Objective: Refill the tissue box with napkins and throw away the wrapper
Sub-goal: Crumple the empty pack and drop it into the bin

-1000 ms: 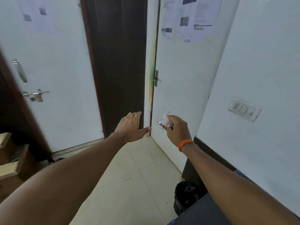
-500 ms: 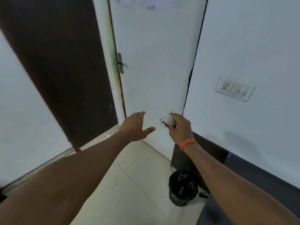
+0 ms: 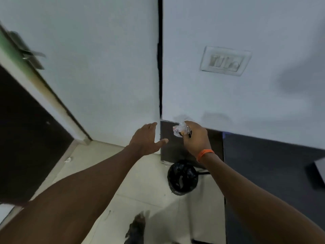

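Note:
My right hand [image 3: 196,138], with an orange band at the wrist, is closed on a crumpled clear plastic wrapper [image 3: 179,129] held up in front of the wall. Below it on the floor stands a small bin lined with a black bag [image 3: 182,179], a little left of my right forearm. My left hand [image 3: 146,139] is stretched forward to the left of the wrapper, fingers apart and holding nothing. The tissue box is not in view.
A white door [image 3: 98,71] with a metal handle [image 3: 26,51] is ahead on the left beside a dark panel [image 3: 22,131]. The white wall on the right carries a switch plate [image 3: 225,60]. A dark surface [image 3: 267,173] runs along the right. The floor is pale tile [image 3: 140,187].
The view has swung to the right and down. The bin has come closer and more central under my right hand. Both hands keep their poses, the wrapper still in the right.

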